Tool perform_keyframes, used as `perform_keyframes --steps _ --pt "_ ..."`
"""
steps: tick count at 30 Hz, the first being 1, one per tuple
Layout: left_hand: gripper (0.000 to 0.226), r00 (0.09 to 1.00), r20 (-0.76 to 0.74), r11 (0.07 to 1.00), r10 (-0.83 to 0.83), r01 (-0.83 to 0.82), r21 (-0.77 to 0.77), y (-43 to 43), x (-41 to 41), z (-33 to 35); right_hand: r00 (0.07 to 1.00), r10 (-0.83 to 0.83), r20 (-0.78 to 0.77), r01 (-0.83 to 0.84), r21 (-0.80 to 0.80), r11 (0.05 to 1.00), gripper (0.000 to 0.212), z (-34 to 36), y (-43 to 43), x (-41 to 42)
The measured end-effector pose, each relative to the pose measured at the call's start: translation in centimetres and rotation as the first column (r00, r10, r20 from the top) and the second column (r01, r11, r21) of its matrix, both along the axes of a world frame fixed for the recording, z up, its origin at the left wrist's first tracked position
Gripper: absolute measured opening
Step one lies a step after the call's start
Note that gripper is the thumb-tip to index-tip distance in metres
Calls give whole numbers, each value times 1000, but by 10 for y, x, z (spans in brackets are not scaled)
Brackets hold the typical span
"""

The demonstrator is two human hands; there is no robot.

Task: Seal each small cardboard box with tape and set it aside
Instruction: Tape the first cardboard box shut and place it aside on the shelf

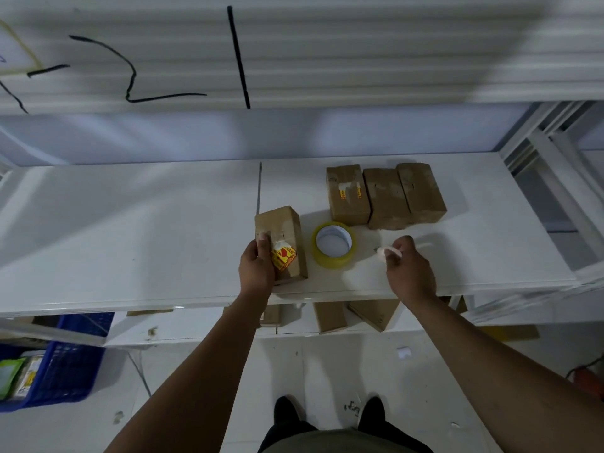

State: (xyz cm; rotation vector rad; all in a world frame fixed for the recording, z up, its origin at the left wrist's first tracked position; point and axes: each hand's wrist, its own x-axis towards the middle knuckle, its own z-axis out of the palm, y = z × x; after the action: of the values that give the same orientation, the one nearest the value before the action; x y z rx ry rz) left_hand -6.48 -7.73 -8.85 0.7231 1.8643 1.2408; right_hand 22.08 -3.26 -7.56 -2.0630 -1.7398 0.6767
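Boxes [385, 196], three, sit aside upper right; my left hand [258, 268] grips a fourth box [284, 237], right hand [408, 266] pinches a small white scrap [382, 251], tape roll [333, 245] between.

White shelf [130, 230] carries it all: one cardboard box [287, 230] near centre, tape roll [333, 245] just beside at its three o'clock, three boxes [385, 197] in a touching row at the roll's one o'clock.
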Motion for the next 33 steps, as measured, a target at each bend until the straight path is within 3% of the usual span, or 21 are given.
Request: perform_keyframes --steps 3,5,7,9,11,13,18,29,33 --pt "47 996 -82 999 40 -41 -12 0 3 5 987 -4 163 1 18 1000 21 0 5 1" --pt "42 994 -99 998 55 -56 -10 1 3 7 984 -41 174 32 57 998 27 2 7 -2" --pt "38 993 -108 998 54 -55 -8 1 4 8 991 -1 133 -25 198 980 31 9 9 -16" --pt "36 992 -119 999 52 -53 -7 0 5 7 961 231 150 -264 258 929 36 19 11 -41" --pt "40 991 -128 999 50 -51 -10 -1 6 8 838 496 228 -537 184 823 51 23 11 -65" --pt "47 987 -156 998 47 -52 -29 -4 4 8 752 609 253 -644 83 761 57 23 11 -81" --pt "46 978 -202 997 49 -60 -49 -8 0 9 775 568 277 -604 59 795 57 19 11 -79" --pt "48 953 -240 981 188 -193 0 -20 2 0 840 438 320 -508 181 842 50 10 -3 -90" --pt "44 967 -240 996 82 -91 -25 -14 -10 9 862 380 335 -466 231 854 49 3 7 -66"
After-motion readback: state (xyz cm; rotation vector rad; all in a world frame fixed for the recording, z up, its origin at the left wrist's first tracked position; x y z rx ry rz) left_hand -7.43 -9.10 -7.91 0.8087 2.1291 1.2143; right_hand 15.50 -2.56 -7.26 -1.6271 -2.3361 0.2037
